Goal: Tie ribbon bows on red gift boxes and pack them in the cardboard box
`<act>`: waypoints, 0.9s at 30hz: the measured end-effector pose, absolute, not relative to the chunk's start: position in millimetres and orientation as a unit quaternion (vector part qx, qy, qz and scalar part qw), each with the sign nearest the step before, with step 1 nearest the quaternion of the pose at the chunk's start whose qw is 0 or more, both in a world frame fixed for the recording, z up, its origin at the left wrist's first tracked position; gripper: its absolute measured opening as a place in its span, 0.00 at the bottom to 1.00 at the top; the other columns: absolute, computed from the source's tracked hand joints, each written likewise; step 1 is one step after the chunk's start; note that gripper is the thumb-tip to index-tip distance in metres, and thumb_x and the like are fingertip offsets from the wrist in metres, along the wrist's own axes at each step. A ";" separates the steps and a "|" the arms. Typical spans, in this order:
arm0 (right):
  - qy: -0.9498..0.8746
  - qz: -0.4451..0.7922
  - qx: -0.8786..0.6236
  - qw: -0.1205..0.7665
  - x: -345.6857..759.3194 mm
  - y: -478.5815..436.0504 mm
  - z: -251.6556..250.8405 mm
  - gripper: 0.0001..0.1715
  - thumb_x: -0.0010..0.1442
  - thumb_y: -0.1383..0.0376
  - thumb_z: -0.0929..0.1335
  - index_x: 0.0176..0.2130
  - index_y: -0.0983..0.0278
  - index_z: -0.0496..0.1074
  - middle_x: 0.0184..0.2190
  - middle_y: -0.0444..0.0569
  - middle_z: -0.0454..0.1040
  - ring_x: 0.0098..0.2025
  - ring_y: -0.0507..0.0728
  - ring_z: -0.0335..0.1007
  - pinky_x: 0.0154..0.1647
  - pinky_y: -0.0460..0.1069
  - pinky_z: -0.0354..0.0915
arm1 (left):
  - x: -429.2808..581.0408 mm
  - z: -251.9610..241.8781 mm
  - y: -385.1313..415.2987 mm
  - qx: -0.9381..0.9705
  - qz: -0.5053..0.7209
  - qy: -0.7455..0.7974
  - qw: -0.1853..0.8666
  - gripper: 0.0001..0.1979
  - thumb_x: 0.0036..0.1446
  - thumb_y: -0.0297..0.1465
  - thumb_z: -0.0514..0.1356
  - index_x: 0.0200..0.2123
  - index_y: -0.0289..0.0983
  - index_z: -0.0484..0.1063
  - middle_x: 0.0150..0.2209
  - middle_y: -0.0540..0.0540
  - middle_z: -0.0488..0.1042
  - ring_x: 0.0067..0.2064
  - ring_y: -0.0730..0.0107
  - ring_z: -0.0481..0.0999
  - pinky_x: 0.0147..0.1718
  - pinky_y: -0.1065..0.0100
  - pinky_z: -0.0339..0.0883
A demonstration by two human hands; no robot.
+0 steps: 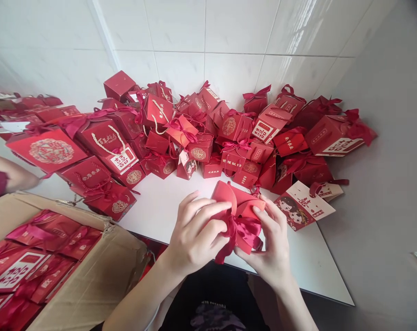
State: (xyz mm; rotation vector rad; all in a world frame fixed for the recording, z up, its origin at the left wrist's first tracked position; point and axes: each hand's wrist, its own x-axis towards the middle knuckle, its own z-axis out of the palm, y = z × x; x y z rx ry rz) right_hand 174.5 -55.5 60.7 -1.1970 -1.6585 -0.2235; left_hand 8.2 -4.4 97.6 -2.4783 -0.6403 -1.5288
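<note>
A red gift box (245, 196) with curved top flaps and a dark red satin ribbon bow (245, 230) is between my two hands, above the front of the white table. My left hand (198, 232) pinches at the ribbon and flap on the box's left side, its fingers bent. On the opposite side, my right hand (272, 232) grips the box with the thumb below and the fingers along the right flap. The underside of the box is hidden.
Many red gift boxes (236, 126) with ribbons and cord handles are heaped along the tiled wall on the white table (318, 257). A cardboard carton (91, 276) of similar boxes stands at front left. Another person's arm (19, 172) shows at the left edge.
</note>
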 end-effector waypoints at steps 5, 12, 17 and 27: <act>-0.686 -0.083 -0.505 0.517 174.7 -55.8 60.4 0.36 0.52 0.62 0.71 0.57 0.57 0.58 0.56 0.57 0.58 0.58 0.67 0.58 0.50 0.65 0.65 | 8.2 94.0 -5.3 -0.822 -0.521 -0.218 0.075 0.08 0.50 0.20 0.59 0.26 0.38 0.65 0.24 0.52 0.75 0.32 0.70 0.71 0.49 0.54 0.63; -0.682 -0.089 -0.501 0.525 173.0 -55.7 61.6 0.35 0.52 0.61 0.71 0.57 0.56 0.58 0.55 0.56 0.59 0.58 0.68 0.59 0.50 0.66 0.65 | 8.6 94.0 -5.3 -0.820 -0.521 -0.219 0.086 0.07 0.51 0.23 0.59 0.25 0.38 0.64 0.36 0.46 0.77 0.42 0.64 0.73 0.49 0.53 0.63; -0.684 -0.061 -0.493 0.534 174.8 -56.6 58.5 0.38 0.51 0.64 0.71 0.58 0.58 0.56 0.56 0.58 0.56 0.59 0.68 0.56 0.49 0.65 0.67 | 7.8 93.2 -6.3 -0.809 -0.549 -0.197 0.075 0.08 0.50 0.22 0.60 0.26 0.38 0.63 0.18 0.55 0.65 0.26 0.72 0.66 0.43 0.56 0.66; -0.687 -0.069 -0.485 0.537 168.6 -54.9 57.7 0.40 0.50 0.67 0.72 0.59 0.58 0.55 0.57 0.59 0.55 0.59 0.67 0.55 0.50 0.64 0.66 | 7.9 100.1 -11.6 -0.776 -0.594 -0.211 -0.019 0.08 0.49 0.20 0.60 0.31 0.36 0.66 0.25 0.50 0.64 0.30 0.72 0.64 0.35 0.62 0.68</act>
